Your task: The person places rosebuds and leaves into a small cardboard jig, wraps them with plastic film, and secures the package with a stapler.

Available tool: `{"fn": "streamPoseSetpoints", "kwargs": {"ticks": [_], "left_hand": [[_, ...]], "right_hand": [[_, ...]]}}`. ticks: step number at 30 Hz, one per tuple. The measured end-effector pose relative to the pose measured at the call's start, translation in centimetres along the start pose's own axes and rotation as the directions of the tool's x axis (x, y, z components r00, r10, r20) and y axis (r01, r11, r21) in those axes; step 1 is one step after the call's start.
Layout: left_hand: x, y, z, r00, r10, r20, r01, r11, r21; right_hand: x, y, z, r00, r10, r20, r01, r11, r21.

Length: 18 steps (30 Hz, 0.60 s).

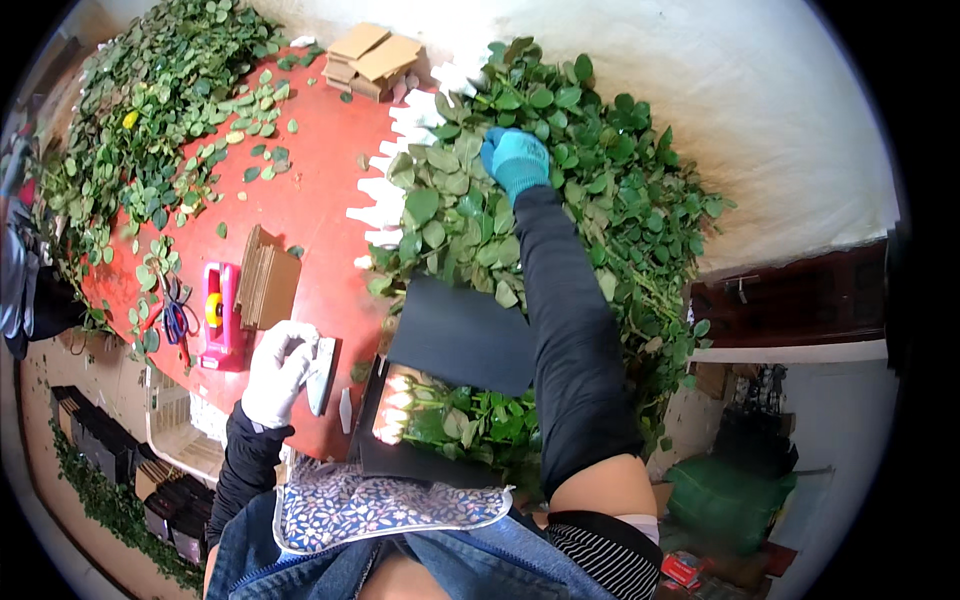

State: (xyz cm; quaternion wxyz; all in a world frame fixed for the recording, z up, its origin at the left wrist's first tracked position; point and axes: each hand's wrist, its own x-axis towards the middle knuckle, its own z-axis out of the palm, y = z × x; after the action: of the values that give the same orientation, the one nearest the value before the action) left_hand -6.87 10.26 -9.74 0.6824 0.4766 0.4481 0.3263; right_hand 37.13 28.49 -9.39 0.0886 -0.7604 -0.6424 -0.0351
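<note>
Looks partway: pale rose bunch [398,402] laid out beside black sheet [462,340], uncovered; big leafy pile [480,205] left on red bench [325,150]. Right hand [518,160] in leaves, grip can't tell; left hand [276,375] curled by grey tool [321,378], grip unclear.

There is one white-gloved hand [270,378], one blue-gloved hand [517,160], one pink tape dispenser [228,335] and one red table [320,190]. Cardboard stacks [268,285] on it number two. White wrappers [380,192] overlap too closely to count.
</note>
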Motion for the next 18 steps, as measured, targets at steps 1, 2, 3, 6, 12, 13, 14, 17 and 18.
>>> {"fn": "streamPoseSetpoints", "kwargs": {"ticks": [1,2,3,6,12,13,14,17,18], "left_hand": [[0.0,-0.1,0.1,1.000,-0.012,-0.018,0.014,0.998,0.059],[0.2,-0.8,0.1,0.998,0.055,0.013,-0.056,0.994,0.094],[0.1,-1.8,-0.2,0.992,0.119,0.029,-0.122,0.984,0.130],[0.0,-2.0,-0.5,0.993,0.103,0.056,-0.110,0.985,0.129],[0.0,-1.1,-1.3,0.997,-0.064,-0.049,0.062,0.997,-0.051],[-0.1,-1.6,-1.5,0.997,-0.060,-0.055,0.057,0.997,-0.049],[-0.3,-2.0,-1.8,0.996,-0.055,-0.067,0.052,0.998,-0.047],[0.0,-2.2,-1.7,0.996,-0.045,-0.075,0.040,0.997,-0.062],[0.1,-2.0,-1.4,0.997,-0.042,-0.062,0.038,0.997,-0.068]], "right_hand": [[0.3,0.8,1.4,0.994,0.072,0.080,-0.064,0.993,-0.097],[0.6,1.6,2.7,0.977,0.149,0.153,-0.117,0.973,-0.199],[0.6,1.3,3.7,0.976,0.162,0.148,-0.128,0.968,-0.214],[1.1,2.7,4.7,0.985,0.093,0.147,-0.043,0.948,-0.317],[-1.8,5.3,-5.9,0.980,-0.179,0.083,0.136,0.918,0.372],[-3.0,5.9,-7.6,0.987,-0.161,-0.006,0.144,0.865,0.481],[-3.6,6.3,-8.8,0.986,-0.136,-0.091,0.164,0.795,0.584],[-3.8,6.8,-9.1,0.965,-0.202,-0.170,0.259,0.849,0.461],[-4.5,6.7,-8.9,0.946,-0.259,-0.195,0.318,0.858,0.405]]}}
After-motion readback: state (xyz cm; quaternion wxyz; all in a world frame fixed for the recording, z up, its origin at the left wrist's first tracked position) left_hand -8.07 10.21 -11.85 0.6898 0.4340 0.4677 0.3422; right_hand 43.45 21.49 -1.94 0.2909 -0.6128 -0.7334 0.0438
